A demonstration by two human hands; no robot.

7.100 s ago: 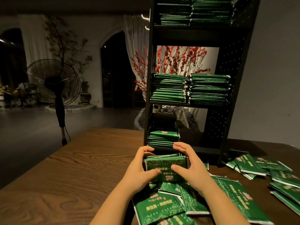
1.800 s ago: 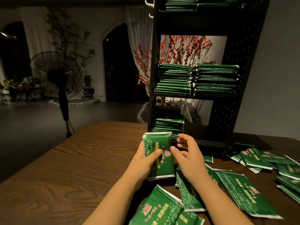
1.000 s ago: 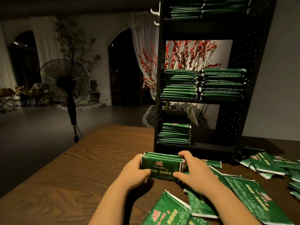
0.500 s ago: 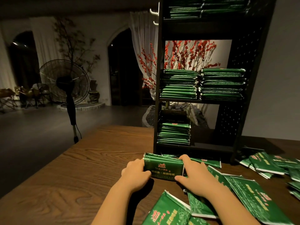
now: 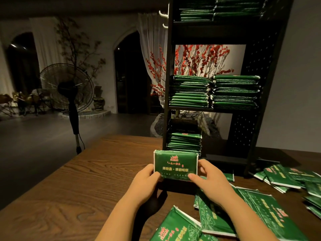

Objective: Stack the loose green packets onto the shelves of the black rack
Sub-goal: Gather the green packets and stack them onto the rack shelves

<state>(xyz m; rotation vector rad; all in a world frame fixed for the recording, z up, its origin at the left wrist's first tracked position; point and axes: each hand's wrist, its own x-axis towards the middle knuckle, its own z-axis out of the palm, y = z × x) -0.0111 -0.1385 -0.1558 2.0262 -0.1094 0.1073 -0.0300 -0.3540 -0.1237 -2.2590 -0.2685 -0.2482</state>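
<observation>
- Head view: the left hand [image 5: 147,178] and right hand [image 5: 209,178] clamp a squared bundle of green packets [image 5: 175,165] by its ends, now lifted off the wooden table [image 5: 97,174], where it rested half a second ago.
- It hangs before the black rack [image 5: 250,108], level with the bottom shelf's short stack [image 5: 184,142]; shelving probably comes next.
- Loose packets [image 5: 271,211] remain along the table's near and right edges.

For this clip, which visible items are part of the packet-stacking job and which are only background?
Job:
- held bundle of green packets, gripped by left hand and right hand
- black rack
- loose packets on the table

Background:
- standing fan
- red blossom branches
- white curtain
</observation>
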